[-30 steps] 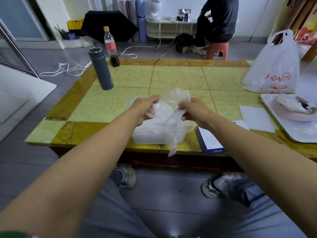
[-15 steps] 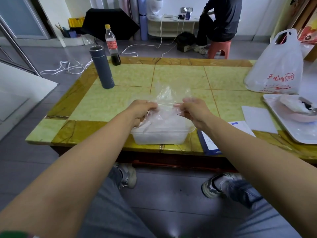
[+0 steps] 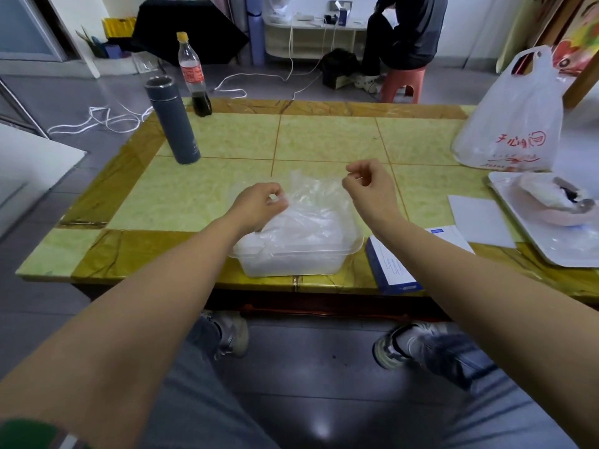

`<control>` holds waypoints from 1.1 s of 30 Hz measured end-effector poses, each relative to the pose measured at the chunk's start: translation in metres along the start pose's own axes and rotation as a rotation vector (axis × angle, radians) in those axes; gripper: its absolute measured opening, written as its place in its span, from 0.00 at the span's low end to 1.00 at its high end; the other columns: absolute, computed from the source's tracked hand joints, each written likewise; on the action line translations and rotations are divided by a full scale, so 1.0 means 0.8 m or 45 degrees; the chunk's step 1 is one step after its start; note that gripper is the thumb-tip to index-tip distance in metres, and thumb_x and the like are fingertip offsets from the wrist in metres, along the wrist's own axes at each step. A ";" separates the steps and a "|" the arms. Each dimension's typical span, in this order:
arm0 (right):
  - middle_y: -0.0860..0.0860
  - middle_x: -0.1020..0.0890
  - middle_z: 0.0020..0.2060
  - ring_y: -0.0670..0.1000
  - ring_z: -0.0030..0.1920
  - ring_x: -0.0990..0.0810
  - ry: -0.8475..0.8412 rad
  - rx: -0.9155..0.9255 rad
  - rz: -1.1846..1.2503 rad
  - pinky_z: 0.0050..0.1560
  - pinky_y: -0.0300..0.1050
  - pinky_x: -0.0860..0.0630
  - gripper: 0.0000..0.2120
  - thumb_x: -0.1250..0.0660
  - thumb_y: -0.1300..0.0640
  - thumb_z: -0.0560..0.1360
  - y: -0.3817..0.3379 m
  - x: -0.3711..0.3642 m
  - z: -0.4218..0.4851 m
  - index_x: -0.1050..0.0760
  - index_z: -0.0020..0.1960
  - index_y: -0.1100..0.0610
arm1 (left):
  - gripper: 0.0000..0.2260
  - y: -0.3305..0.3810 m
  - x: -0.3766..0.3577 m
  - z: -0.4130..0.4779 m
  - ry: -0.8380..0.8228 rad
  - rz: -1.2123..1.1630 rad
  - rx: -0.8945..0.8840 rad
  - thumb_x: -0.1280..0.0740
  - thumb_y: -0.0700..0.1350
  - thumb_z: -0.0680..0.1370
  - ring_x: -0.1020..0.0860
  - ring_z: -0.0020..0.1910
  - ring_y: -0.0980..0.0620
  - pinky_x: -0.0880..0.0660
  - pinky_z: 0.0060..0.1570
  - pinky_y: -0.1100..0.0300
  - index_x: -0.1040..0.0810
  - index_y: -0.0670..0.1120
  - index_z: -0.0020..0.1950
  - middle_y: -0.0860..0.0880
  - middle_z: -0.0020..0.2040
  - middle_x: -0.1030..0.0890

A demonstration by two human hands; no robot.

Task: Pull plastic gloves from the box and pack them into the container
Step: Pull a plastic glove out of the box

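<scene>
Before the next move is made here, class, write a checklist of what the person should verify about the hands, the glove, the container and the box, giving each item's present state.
1. Left hand pinches the glove: ok.
2. Right hand pinches the glove's other edge: ok.
3. Glove is held above the container, not off to one side: ok.
4. Container has no lid on it: ok.
5. Room left inside the container: cannot tell; clear film is heaped in it.
6. Glove box lies beside the container on the table: ok, though its opening cannot be seen.
</scene>
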State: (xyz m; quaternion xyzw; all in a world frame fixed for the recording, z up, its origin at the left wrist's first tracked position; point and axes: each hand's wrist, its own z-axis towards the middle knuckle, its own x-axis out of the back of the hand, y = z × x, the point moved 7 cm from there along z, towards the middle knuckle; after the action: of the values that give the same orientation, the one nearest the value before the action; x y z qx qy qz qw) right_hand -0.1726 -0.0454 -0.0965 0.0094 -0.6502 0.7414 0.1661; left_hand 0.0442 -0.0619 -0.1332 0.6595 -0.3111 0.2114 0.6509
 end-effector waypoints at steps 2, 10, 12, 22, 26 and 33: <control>0.50 0.22 0.38 0.45 0.36 0.25 -0.113 0.047 -0.037 0.35 0.31 0.28 0.05 0.36 0.66 0.74 -0.006 -0.017 0.001 0.23 0.48 0.60 | 0.07 0.002 -0.005 0.007 0.015 0.161 -0.033 0.37 0.49 0.80 0.32 0.29 0.53 0.36 0.24 0.64 0.23 0.46 0.49 0.51 0.34 0.28; 0.54 0.24 0.40 0.51 0.36 0.25 -0.913 -0.569 -0.503 0.37 0.42 0.25 0.11 0.38 0.68 0.77 0.068 -0.104 -0.028 0.26 0.57 0.59 | 0.07 -0.011 -0.033 0.021 -0.186 0.400 -0.080 0.31 0.52 0.76 0.25 0.41 0.50 0.31 0.35 0.59 0.24 0.53 0.51 0.50 0.44 0.23; 0.56 0.24 0.40 0.52 0.37 0.26 -0.971 -0.555 -0.574 0.37 0.43 0.28 0.11 0.40 0.66 0.77 0.073 -0.113 -0.029 0.25 0.57 0.58 | 0.14 -0.012 -0.027 0.020 -0.222 0.455 -0.068 0.28 0.52 0.74 0.25 0.44 0.49 0.29 0.40 0.58 0.25 0.52 0.57 0.49 0.48 0.23; 0.58 0.22 0.52 0.55 0.45 0.26 -1.122 -0.470 -0.830 0.43 0.48 0.26 0.13 0.39 0.68 0.74 0.076 -0.133 -0.032 0.24 0.57 0.62 | 0.05 0.051 -0.051 0.001 -0.484 0.605 0.280 0.36 0.39 0.76 0.21 0.31 0.50 0.25 0.31 0.60 0.22 0.39 0.44 0.43 0.38 0.18; 0.58 0.21 0.51 0.52 0.42 0.23 -1.115 -0.600 -0.896 0.41 0.43 0.26 0.12 0.36 0.66 0.77 0.092 -0.125 -0.020 0.24 0.60 0.62 | 0.08 -0.013 -0.068 -0.010 -0.864 0.683 0.616 0.35 0.41 0.79 0.25 0.35 0.48 0.25 0.40 0.57 0.25 0.37 0.52 0.42 0.43 0.22; 0.55 0.25 0.46 0.54 0.45 0.27 -1.223 -0.666 -1.215 0.40 0.41 0.29 0.11 0.40 0.61 0.81 0.117 -0.123 -0.013 0.26 0.58 0.66 | 0.09 -0.053 -0.071 -0.008 -1.006 1.004 0.587 0.39 0.44 0.80 0.31 0.33 0.50 0.33 0.38 0.58 0.22 0.39 0.50 0.45 0.42 0.25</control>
State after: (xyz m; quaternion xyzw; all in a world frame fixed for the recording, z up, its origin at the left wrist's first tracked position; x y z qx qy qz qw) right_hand -0.1015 -0.0673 -0.2105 0.5766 -0.7324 0.3225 0.1646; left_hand 0.0334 -0.0497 -0.2021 0.6471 -0.6966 0.2376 0.1988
